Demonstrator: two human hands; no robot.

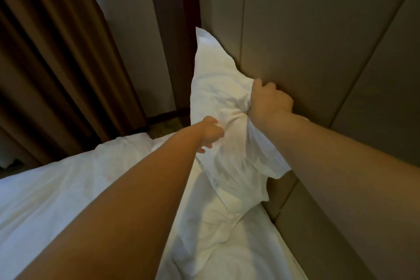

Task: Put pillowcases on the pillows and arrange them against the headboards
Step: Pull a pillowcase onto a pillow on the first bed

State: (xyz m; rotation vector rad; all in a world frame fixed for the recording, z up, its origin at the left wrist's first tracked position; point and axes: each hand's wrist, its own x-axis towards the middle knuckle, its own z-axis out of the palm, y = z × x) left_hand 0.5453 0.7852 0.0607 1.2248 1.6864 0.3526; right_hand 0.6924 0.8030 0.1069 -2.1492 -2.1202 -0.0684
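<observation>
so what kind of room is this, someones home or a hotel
Probably a hotel bedroom, though a home can't be ruled out. There's a tall padded headboard, plain white bedding with a white pillow stood against the panels, and heavy brown floor-length curtains.

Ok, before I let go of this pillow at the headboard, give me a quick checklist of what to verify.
1. Pillowcase on the pillow: ok, white fabric covers all that shows.
2. Pillow against the headboard: ok, its far edge touches the panel.
3. Pillow standing unaided: cannot tell, the right hand grips a bunched fold and the left hand presses its face.
4. Case smooth: not ok, wrinkled around the grip.
5. Pillow base seated on the sheet: ok.
</observation>
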